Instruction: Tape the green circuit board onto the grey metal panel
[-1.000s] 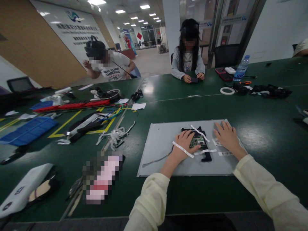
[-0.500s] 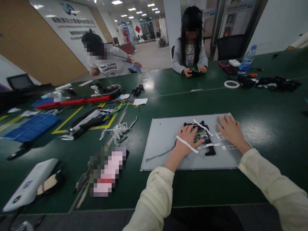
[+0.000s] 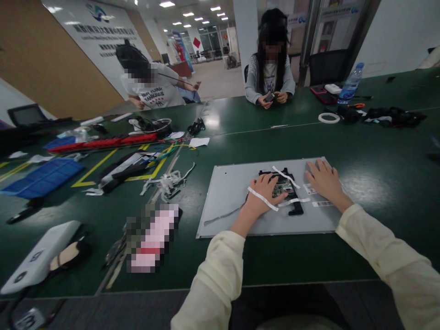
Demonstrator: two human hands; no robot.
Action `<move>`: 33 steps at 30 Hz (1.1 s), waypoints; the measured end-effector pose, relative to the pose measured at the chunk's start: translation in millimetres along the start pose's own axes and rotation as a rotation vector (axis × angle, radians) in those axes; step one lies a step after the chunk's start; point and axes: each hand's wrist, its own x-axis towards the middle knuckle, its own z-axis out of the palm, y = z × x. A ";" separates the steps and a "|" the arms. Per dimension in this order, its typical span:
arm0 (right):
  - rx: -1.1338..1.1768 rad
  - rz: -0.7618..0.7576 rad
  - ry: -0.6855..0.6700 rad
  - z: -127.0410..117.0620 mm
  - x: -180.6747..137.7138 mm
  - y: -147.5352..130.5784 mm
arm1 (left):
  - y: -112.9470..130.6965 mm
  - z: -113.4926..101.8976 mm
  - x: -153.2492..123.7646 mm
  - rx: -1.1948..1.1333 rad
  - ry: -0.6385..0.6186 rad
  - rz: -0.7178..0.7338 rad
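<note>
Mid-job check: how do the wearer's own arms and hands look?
Both arms wear loose, creased, pale yellow sleeves that end short of the hands. The left hand and right hand are ungloved. A narrow white strip crosses the back of the left one.

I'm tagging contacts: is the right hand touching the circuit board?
No: bare grey panel shows between the right hand and the circuit board.

Dim, cool light falls from rows of ceiling lights (image 3: 188,14); the dark green tabletop (image 3: 233,146) throws back pale glare at far middle and right; wide-angle stretch slants the edges, lettering on the wall sign (image 3: 113,36) smears, coarse pixel blocks hide patches
</note>
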 end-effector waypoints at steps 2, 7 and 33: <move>0.001 -0.003 -0.005 0.2 0.1 -1.6 | 0.2 -2.5 -1.3 0.010 0.002 -0.001; 0.001 -0.012 -0.023 -0.8 -0.8 -5.5 | 3.6 -8.9 -4.6 0.047 0.041 -0.012; 0.100 -0.034 -0.025 5.8 0.0 0.2 | 1.5 8.6 24.9 -0.018 0.089 -0.002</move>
